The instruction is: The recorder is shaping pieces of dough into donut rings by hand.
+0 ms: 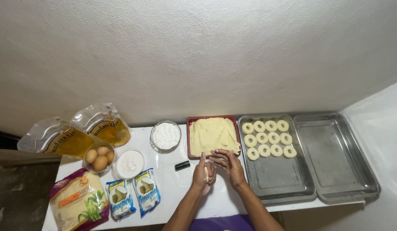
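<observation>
Bare table (224, 201) lies open around the hands; red dough tray (191, 141) and black cap (182, 165) crowd ahead.

The tabletop (226, 201) looked smooth, white and faintly glossy. Two metal trays (335, 188) were brushed steel with a dull sheen. The red dish (188, 137) seemed plastic, its dough (211, 134) pale, matt and ridged. The dough rings (267, 139) looked soft and matt. The oil pouches (57, 139) were clear, shiny plastic film; the printed bags (121, 199) glossy too. The eggs (100, 159) had matt brown shells. The wall (198, 55) was rough plaster.
</observation>
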